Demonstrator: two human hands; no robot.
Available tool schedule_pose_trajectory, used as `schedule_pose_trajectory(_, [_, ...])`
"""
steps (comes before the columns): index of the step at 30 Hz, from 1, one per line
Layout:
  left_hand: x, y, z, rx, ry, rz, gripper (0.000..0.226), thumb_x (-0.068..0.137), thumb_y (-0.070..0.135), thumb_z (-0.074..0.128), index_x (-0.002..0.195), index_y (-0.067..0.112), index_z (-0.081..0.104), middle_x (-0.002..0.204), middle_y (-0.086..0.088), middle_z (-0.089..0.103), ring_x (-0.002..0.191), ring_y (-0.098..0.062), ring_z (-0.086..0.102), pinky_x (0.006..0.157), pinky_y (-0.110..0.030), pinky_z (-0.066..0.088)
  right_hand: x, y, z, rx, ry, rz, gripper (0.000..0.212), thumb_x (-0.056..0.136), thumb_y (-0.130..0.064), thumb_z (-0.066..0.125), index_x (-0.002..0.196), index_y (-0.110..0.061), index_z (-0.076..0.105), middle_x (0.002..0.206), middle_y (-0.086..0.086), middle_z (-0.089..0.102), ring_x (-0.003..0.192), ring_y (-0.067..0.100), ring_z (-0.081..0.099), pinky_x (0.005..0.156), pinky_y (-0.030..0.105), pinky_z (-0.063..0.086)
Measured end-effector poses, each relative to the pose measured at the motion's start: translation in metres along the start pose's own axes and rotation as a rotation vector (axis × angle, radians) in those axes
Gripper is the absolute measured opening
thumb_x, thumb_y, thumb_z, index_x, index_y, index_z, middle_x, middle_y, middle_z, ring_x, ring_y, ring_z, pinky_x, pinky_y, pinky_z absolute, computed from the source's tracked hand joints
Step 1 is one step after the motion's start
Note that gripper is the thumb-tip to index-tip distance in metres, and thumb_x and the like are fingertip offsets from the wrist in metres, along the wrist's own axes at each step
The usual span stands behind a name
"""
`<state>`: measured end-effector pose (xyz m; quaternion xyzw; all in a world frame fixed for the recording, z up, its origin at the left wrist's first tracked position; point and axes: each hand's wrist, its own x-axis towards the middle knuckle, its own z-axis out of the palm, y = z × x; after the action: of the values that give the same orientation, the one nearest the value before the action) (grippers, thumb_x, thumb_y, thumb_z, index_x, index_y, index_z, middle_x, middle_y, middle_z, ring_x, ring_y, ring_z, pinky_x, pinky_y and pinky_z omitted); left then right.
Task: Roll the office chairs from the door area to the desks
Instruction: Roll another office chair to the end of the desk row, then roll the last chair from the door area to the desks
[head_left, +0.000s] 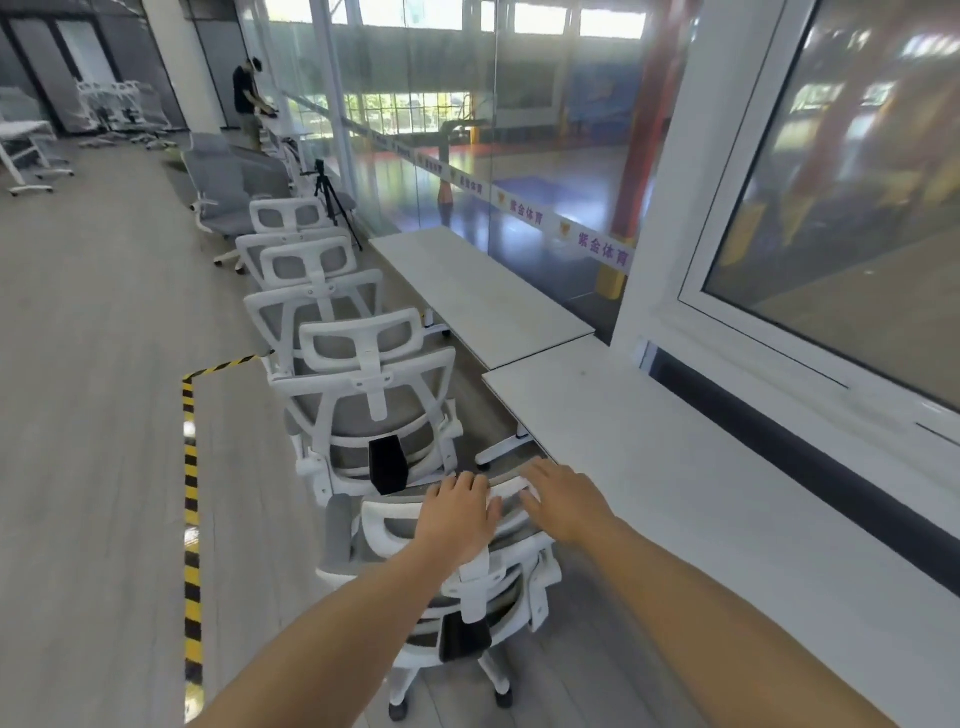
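A white-framed office chair with grey mesh (470, 597) stands right below me, its back toward me. My left hand (457, 514) and my right hand (563, 499) both rest on the top of its headrest, fingers curled over the white rim. Ahead of it a row of the same chairs lines up beside the desks; the closest one (371, 410) is just in front. A long white desk (675, 467) runs along the window to my right, with a second desk (472, 291) beyond it.
Yellow-and-black floor tape (191, 499) runs along the left of the chairs. A black tripod (332, 202) stands past the row. A person (247, 98) stands at the far end. More chairs (122, 106) and a white table (23, 145) are at the far left.
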<state>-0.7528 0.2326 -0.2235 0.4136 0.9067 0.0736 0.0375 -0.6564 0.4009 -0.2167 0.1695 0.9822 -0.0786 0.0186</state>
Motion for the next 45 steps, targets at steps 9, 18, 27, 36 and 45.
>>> schedule_pose_trajectory(9, [-0.019, 0.129, 0.001, 0.147, -0.08, 0.392, 0.04, 0.103, 0.034, 0.033, 0.131, 0.014, 0.053, 0.128, -0.008, 0.057, 0.122, -0.032, 0.051, 0.102, -0.045, 0.037, -0.138, 0.078, -0.022, -0.034, -0.11, 0.411, 0.039, 0.105, -0.035, 0.034, 0.128, -0.016, 0.057, 0.128, 0.007, 0.06, 0.115, 0.029, 0.058, 0.092, 0.038, 0.046])
schedule_pose_trajectory(18, [-0.116, 0.337, 0.037, 0.242, -0.174, 0.692, 0.033, 0.102, 0.03, 0.037, 0.122, 0.014, 0.057, 0.121, -0.008, 0.06, 0.112, -0.031, 0.058, 0.09, -0.042, 0.041, -0.393, 0.162, -0.033, 0.06, -0.152, 0.765, 0.043, 0.105, -0.036, 0.03, 0.137, -0.017, 0.052, 0.136, 0.009, 0.056, 0.121, 0.028, 0.056, 0.095, 0.038, 0.044])
schedule_pose_trajectory(27, [-0.335, 0.592, 0.092, 0.227, -0.307, 0.993, 0.03, 0.098, 0.026, 0.039, 0.111, 0.016, 0.064, 0.113, -0.005, 0.063, 0.103, -0.028, 0.06, 0.079, -0.034, 0.032, -0.754, 0.205, -0.014, 0.107, -0.168, 1.187, 0.032, 0.103, -0.018, 0.041, 0.127, -0.012, 0.06, 0.126, 0.011, 0.062, 0.108, 0.031, 0.062, 0.079, 0.036, 0.044])
schedule_pose_trajectory(36, [-0.599, 0.822, 0.105, 0.332, -0.331, 1.497, 0.03, 0.1, 0.025, 0.039, 0.108, 0.015, 0.066, 0.116, -0.007, 0.067, 0.103, -0.031, 0.064, 0.077, -0.036, 0.045, -1.084, 0.168, 0.012, 0.245, 0.127, 1.759, 0.035, 0.101, -0.03, 0.04, 0.128, -0.017, 0.058, 0.13, 0.007, 0.061, 0.12, 0.032, 0.056, 0.098, 0.04, 0.043])
schedule_pose_trajectory(45, [-0.851, 0.992, 0.152, 0.329, -0.37, 1.955, 0.04, 0.105, 0.034, 0.036, 0.117, 0.008, 0.065, 0.12, -0.014, 0.065, 0.108, -0.033, 0.063, 0.088, -0.04, 0.05, -1.342, 0.126, 0.044, 0.282, 0.183, 2.195, 0.032, 0.099, -0.031, 0.042, 0.118, -0.016, 0.063, 0.126, 0.01, 0.065, 0.117, 0.032, 0.061, 0.093, 0.037, 0.049])
